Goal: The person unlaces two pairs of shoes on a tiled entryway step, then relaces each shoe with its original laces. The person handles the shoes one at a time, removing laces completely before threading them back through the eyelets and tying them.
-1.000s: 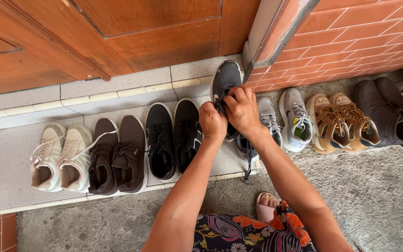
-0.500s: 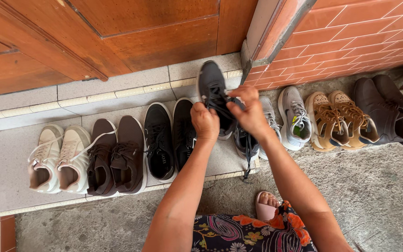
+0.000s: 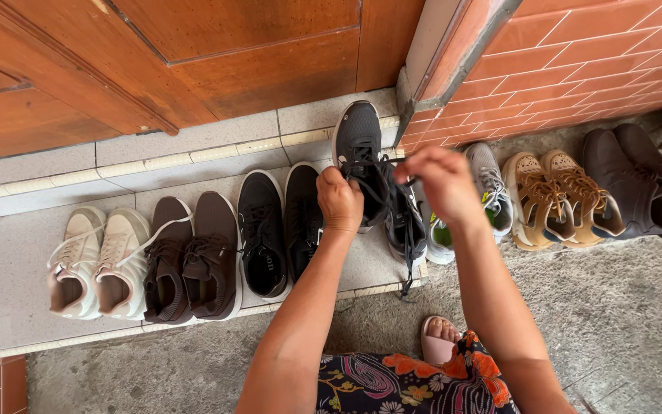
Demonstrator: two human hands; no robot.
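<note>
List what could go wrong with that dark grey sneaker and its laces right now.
The right hand pulls a lace taut while the left hand pinches the dark grey sneaker, so the lace could slip free. The lifted sneaker might drop onto its mate, whose lace dangles over the step edge.

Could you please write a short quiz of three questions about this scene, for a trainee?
1. True or false: the left hand grips the dark grey mesh sneaker while the right hand pulls its black lace.
2. Which pair stands farthest left on the pale tiled step? A. black leather sneakers B. cream lace-up sneakers C. tan suede boots
3. Fill in: behind the step is a reddish-brown wooden ____.

Key: 1 true; 2 B; 3 door.
</note>
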